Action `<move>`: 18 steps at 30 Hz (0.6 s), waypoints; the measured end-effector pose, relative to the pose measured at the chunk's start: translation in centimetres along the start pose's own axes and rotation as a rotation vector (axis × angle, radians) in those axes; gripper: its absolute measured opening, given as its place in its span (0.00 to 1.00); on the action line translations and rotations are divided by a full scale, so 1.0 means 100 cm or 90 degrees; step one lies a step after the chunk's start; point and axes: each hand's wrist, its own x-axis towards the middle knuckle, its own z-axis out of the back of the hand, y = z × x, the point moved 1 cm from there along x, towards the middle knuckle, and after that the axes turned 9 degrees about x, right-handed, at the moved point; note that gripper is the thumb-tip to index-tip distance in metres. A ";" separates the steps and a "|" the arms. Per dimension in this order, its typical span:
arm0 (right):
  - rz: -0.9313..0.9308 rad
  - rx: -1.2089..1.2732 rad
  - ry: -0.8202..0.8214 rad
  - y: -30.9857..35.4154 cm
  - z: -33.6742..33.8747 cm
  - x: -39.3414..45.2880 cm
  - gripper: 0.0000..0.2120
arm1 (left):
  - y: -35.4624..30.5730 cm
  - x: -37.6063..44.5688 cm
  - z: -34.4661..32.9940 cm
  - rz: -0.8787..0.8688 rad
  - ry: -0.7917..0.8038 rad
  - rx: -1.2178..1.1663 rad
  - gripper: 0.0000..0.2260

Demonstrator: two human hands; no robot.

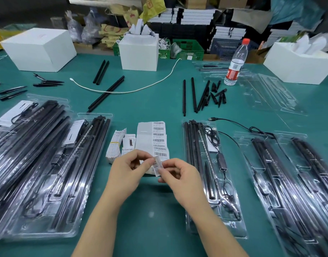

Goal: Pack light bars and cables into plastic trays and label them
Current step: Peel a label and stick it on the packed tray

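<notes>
Both my hands meet over the green table, just below a white sheet of barcode labels (pixel 155 138). My left hand (pixel 129 171) and my right hand (pixel 180 175) together pinch one small barcode label (pixel 157 165), held upright between the fingertips. A clear plastic tray (pixel 211 175) holding black light bars and a black cable lies right of my hands. Two more filled trays (pixel 293 191) lie farther right. A pile of filled trays (pixel 53 167) lies on the left.
A stack of small printed cards (pixel 116 145) sits left of the label sheet. Loose black bars (pixel 193 94), spikes, a white cable (pixel 126 90) and a water bottle (pixel 235 62) lie farther back. Three white boxes (pixel 139 51) stand along the far edge, empty clear trays (pixel 267 91) at right.
</notes>
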 end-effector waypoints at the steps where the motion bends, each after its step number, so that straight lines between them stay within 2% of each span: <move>1: -0.005 0.007 -0.001 0.000 0.000 0.000 0.07 | -0.001 0.000 0.000 0.000 0.001 -0.006 0.02; 4: -0.033 0.068 -0.001 -0.001 0.002 0.002 0.04 | -0.002 0.000 0.000 0.002 -0.019 -0.035 0.02; 8: -0.071 0.136 -0.005 0.001 0.006 0.004 0.03 | -0.003 0.003 0.010 0.035 -0.129 -0.172 0.04; 11: -0.028 0.072 -0.004 0.011 0.018 0.006 0.06 | -0.005 0.004 0.015 0.044 -0.139 -0.203 0.01; 12: -0.008 0.004 0.003 0.016 0.026 0.007 0.07 | -0.005 0.004 0.014 0.049 -0.132 -0.208 0.01; 14: 0.044 -0.250 0.023 0.025 0.050 0.005 0.06 | -0.006 0.003 0.011 0.059 -0.119 -0.208 0.01; 16: 0.082 -0.542 0.072 0.029 0.079 -0.001 0.16 | -0.007 0.004 0.011 0.067 -0.113 -0.207 0.01; 18: 0.032 -0.672 0.163 0.026 0.104 -0.012 0.30 | -0.007 0.005 0.011 0.075 -0.112 -0.216 0.03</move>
